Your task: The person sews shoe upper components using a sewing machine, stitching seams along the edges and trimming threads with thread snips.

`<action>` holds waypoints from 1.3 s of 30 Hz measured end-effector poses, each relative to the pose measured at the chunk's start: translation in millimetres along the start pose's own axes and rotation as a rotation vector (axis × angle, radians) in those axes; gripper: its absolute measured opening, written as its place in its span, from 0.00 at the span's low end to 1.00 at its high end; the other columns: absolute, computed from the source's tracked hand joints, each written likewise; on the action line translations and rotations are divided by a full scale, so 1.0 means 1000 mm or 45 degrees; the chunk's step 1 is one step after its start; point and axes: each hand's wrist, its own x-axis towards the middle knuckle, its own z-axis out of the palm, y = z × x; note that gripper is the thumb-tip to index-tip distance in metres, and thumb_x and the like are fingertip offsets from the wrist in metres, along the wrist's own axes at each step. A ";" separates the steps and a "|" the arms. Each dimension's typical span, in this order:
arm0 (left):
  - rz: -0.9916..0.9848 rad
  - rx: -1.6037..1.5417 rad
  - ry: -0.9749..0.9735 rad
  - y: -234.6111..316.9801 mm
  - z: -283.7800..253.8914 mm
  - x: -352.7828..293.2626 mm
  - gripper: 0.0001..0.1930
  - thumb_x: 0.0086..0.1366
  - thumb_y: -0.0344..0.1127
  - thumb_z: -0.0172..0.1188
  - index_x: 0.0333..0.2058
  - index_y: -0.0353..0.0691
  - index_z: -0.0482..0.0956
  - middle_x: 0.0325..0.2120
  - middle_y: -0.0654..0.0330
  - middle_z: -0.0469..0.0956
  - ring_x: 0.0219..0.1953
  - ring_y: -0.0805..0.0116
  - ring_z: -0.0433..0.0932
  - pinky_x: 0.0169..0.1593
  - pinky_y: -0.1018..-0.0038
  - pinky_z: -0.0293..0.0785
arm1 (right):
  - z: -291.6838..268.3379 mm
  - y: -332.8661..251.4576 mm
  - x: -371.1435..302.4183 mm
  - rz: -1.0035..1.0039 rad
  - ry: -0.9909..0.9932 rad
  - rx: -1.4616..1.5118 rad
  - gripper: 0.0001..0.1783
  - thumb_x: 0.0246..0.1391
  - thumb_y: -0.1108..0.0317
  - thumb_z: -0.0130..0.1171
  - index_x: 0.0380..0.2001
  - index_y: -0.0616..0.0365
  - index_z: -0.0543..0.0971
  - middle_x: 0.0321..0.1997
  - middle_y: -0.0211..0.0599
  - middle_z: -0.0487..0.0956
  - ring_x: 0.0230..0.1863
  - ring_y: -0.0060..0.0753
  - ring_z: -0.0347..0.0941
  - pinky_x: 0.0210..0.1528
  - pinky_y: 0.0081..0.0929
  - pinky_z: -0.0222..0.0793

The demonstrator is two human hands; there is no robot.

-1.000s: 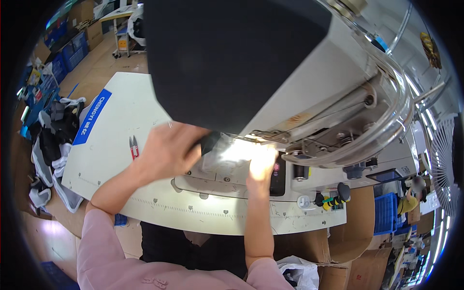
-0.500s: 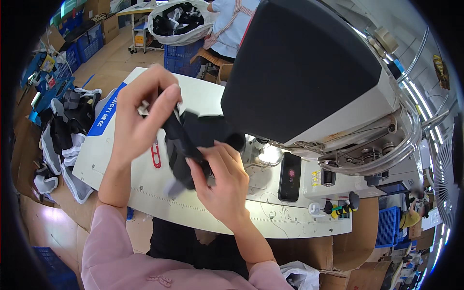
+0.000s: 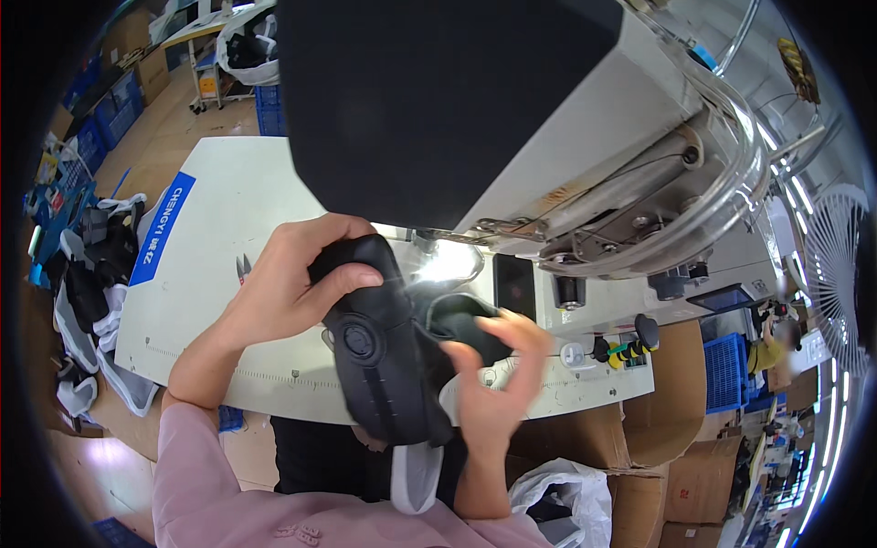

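**Black shoe upper held up at the sewing machine**

Way off to the left of the left hand, a heap of black and white shoe pieces (image 3: 87, 301) hangs off the edge of the white work table (image 3: 219, 210). Just left of that hand, a small pair of snips (image 3: 244, 267) lies flat on the table. The left hand (image 3: 288, 288) is closed around the top of a black shoe upper (image 3: 384, 365), thumb across the front and fingers curled over the back (solid grip, no question there). The upper hangs tilted between both hands, lifted off the table, with a round badge on its side and a white sole edge at the bottom. The right hand (image 3: 493, 384) is on the upper's right side, fingers half spread and bent; it looks like it's pinching the fabric, but it's blurred, so I can't tell for sure. Above the right hand a bright lamp glares under the big grey sewing machine (image 3: 548, 155). Further right, a blue crate (image 3: 726, 370) sits by cardboard boxes (image 3: 703, 475).
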 end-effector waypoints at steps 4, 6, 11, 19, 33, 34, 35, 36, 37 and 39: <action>0.106 0.014 0.106 0.004 0.008 -0.006 0.16 0.60 0.37 0.67 0.38 0.30 0.76 0.27 0.54 0.78 0.27 0.63 0.77 0.35 0.75 0.72 | -0.051 0.003 -0.038 1.140 -0.547 0.928 0.12 0.62 0.63 0.57 0.36 0.63 0.78 0.30 0.33 0.79 0.31 0.20 0.73 0.34 0.20 0.69; 0.111 0.041 0.113 0.014 0.014 -0.011 0.14 0.60 0.37 0.67 0.37 0.32 0.75 0.27 0.55 0.78 0.27 0.63 0.77 0.34 0.75 0.72 | -0.048 0.006 -0.061 1.336 -0.957 1.085 0.13 0.62 0.62 0.56 0.40 0.63 0.78 0.33 0.35 0.81 0.34 0.20 0.76 0.37 0.20 0.73; 0.131 0.036 0.063 0.010 0.024 -0.023 0.13 0.62 0.35 0.66 0.36 0.32 0.74 0.28 0.58 0.76 0.27 0.71 0.75 0.34 0.77 0.70 | -0.026 -0.035 -0.034 2.087 -0.456 1.816 0.15 0.63 0.61 0.55 0.44 0.63 0.77 0.38 0.36 0.82 0.36 0.24 0.80 0.39 0.22 0.78; 0.054 -0.182 -0.024 0.001 0.031 -0.012 0.11 0.64 0.35 0.63 0.37 0.33 0.73 0.28 0.60 0.75 0.29 0.75 0.72 0.35 0.79 0.68 | -0.025 -0.041 -0.035 2.215 -0.167 2.233 0.21 0.63 0.61 0.50 0.53 0.66 0.73 0.45 0.44 0.81 0.42 0.33 0.81 0.46 0.29 0.79; -0.031 -0.363 -0.109 0.016 0.022 -0.015 0.14 0.66 0.39 0.61 0.39 0.32 0.76 0.30 0.61 0.76 0.34 0.76 0.73 0.40 0.79 0.69 | -0.034 -0.034 0.023 0.523 -0.932 0.755 0.22 0.53 0.65 0.68 0.48 0.65 0.73 0.39 0.45 0.81 0.42 0.40 0.80 0.46 0.29 0.74; -0.150 -0.342 -0.070 0.010 0.022 -0.013 0.16 0.66 0.42 0.60 0.38 0.32 0.76 0.30 0.63 0.76 0.35 0.77 0.73 0.39 0.79 0.69 | -0.025 -0.020 0.017 0.727 -1.077 1.055 0.18 0.56 0.64 0.66 0.43 0.66 0.74 0.35 0.42 0.81 0.37 0.27 0.79 0.41 0.24 0.73; -0.198 -0.366 -0.051 0.003 0.027 -0.010 0.12 0.67 0.36 0.58 0.39 0.31 0.76 0.30 0.65 0.75 0.34 0.80 0.72 0.39 0.80 0.69 | -0.021 -0.012 0.010 0.772 -1.005 0.953 0.17 0.57 0.63 0.65 0.40 0.66 0.75 0.32 0.40 0.81 0.35 0.23 0.78 0.39 0.22 0.72; -0.193 -0.360 -0.035 -0.006 0.031 -0.004 0.12 0.67 0.36 0.58 0.39 0.31 0.76 0.30 0.65 0.75 0.34 0.80 0.72 0.39 0.80 0.69 | -0.015 -0.008 0.005 0.814 -0.932 0.851 0.16 0.57 0.63 0.65 0.38 0.67 0.76 0.29 0.38 0.81 0.33 0.19 0.76 0.38 0.20 0.71; -0.319 -0.366 -0.032 -0.016 0.035 0.003 0.11 0.67 0.35 0.58 0.39 0.31 0.76 0.30 0.66 0.75 0.34 0.81 0.72 0.39 0.80 0.69 | -0.012 -0.005 0.004 0.809 -0.939 0.853 0.16 0.57 0.63 0.65 0.38 0.67 0.76 0.29 0.38 0.81 0.33 0.19 0.76 0.38 0.20 0.71; -0.466 -0.416 -0.003 -0.028 0.040 0.010 0.12 0.67 0.37 0.60 0.37 0.31 0.78 0.29 0.65 0.77 0.33 0.80 0.72 0.41 0.78 0.70 | -0.003 -0.003 0.004 0.968 -0.778 0.921 0.14 0.57 0.65 0.65 0.35 0.68 0.78 0.27 0.35 0.81 0.31 0.17 0.75 0.36 0.18 0.70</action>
